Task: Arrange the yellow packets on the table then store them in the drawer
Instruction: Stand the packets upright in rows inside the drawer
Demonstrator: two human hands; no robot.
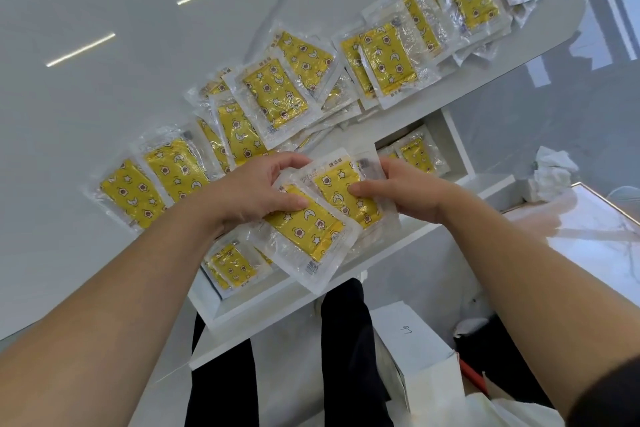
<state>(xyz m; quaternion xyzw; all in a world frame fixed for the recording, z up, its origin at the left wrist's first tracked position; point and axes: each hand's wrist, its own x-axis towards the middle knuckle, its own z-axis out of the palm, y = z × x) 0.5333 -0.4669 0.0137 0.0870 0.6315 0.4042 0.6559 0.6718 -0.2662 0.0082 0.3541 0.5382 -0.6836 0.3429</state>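
Note:
Several yellow packets in clear wrappers lie in an overlapping row along the white table near its front edge. Below that edge stands an open white drawer holding more yellow packets at its left end and others at its right end. Over the drawer I hold a small stack of yellow packets. My left hand grips the stack's left side with the thumb on top. My right hand pinches the upper packet from the right.
A crumpled white tissue lies at the right beside a light marble surface. A white box stands on the floor by my dark-trousered legs. The table's far left is bare glossy white.

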